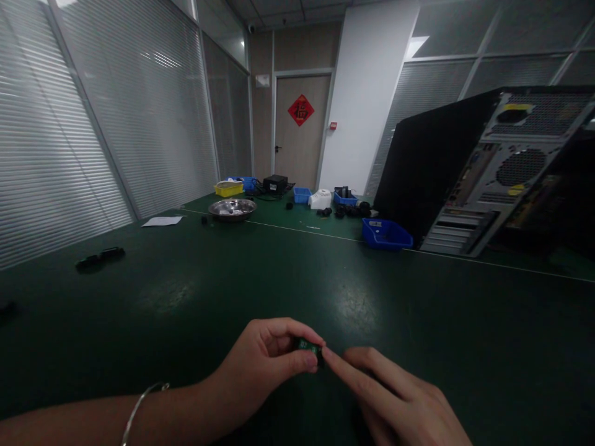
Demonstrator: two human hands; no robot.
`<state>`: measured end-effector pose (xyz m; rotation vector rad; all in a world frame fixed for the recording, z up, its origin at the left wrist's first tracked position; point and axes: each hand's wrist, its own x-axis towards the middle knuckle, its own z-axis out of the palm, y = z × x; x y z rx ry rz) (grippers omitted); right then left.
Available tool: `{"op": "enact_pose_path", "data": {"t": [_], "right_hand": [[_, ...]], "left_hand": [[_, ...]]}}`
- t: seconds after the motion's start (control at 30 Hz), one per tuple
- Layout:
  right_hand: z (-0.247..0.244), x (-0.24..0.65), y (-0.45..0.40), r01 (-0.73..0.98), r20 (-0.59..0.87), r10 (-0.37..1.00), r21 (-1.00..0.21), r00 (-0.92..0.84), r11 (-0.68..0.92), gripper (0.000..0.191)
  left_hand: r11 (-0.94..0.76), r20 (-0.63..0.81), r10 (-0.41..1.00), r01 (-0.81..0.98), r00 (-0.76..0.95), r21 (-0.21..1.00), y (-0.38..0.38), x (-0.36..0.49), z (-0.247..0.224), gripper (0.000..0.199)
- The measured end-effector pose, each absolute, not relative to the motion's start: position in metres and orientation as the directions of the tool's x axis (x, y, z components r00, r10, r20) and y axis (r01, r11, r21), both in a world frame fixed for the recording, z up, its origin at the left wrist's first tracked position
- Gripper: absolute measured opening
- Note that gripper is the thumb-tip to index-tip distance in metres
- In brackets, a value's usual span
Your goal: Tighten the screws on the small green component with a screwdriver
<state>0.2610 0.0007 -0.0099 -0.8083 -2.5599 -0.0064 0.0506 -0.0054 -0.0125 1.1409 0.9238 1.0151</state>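
My left hand (272,356) pinches a small green circuit board (304,344) between thumb and index finger, a little above the green table. A small black part (320,356) shows at the board's right end. From the right, the stretched index finger of my right hand (395,390) touches that end. Its other fingers are bent and spaced apart, with nothing visible between them. The thumb tip is hard to make out. Much of the board is hidden behind my left fingers.
The green table (260,266) carries a blue bin (387,234) and a large black computer case (446,167) on the right. Farther back are a metal dish (232,209), a white device (320,199) and a yellow basket (229,189). Dark objects (100,257) and paper (162,221) lie left.
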Motion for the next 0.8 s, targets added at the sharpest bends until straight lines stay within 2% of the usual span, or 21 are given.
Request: {"op": "enact_pose_path", "data": {"t": [0.2, 0.33, 0.6, 0.8], "right_hand": [[-0.007, 0.26, 0.001, 0.535, 0.426, 0.535, -0.132, -0.73, 0.835, 0.05], [-0.008, 0.258, -0.002, 0.52, 0.396, 0.559, -0.21, -0.729, 0.828, 0.05], [-0.008, 0.258, -0.009, 0.548, 0.273, 0.67, -0.408, -0.69, 0.731, 0.051], [-0.007, 0.259, -0.013, 0.533, 0.276, 0.674, -0.439, -0.686, 0.723, 0.048]], "left_hand": [[0.058, -0.046, 0.963, -0.037, 0.267, 0.998, -0.007, 0.051, -0.013, 0.02], [0.108, -0.088, 0.96, -0.059, 0.267, 0.992, -0.007, 0.05, -0.011, 0.022], [0.082, -0.066, 0.955, -0.044, 0.29, 0.996, -0.008, 0.046, -0.01, 0.028], [-0.001, 0.008, 0.954, -0.021, 0.299, 1.0, -0.015, 0.046, -0.005, 0.027]]}}
